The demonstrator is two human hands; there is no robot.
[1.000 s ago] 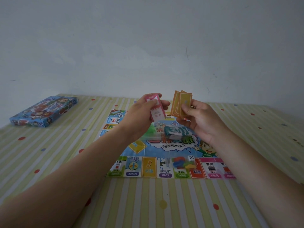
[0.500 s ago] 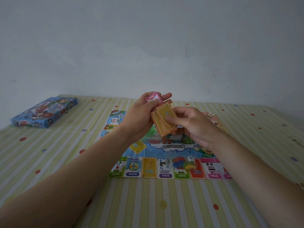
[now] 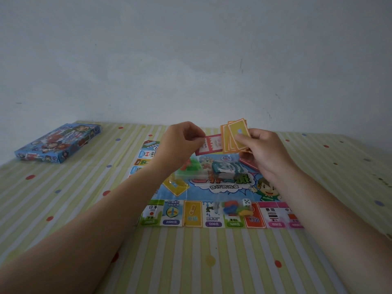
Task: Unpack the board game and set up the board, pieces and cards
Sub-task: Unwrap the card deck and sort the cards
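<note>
Orange cards (image 3: 235,135) have drawn rightward off the pink card (image 3: 209,144).

So I count one board (image 3: 220,186), one box (image 3: 57,143), one die (image 3: 246,202) and one wad of play money (image 3: 227,168). Cards: one pink card (image 3: 210,144) by itself, plus a fan of orange cards (image 3: 235,128) where I can make out three, maybe more behind. The coloured tokens (image 3: 232,209) are bunched up, too blurry to count.

The box (image 3: 58,143) lies on the table (image 3: 191,262), left of the board (image 3: 220,217).
</note>
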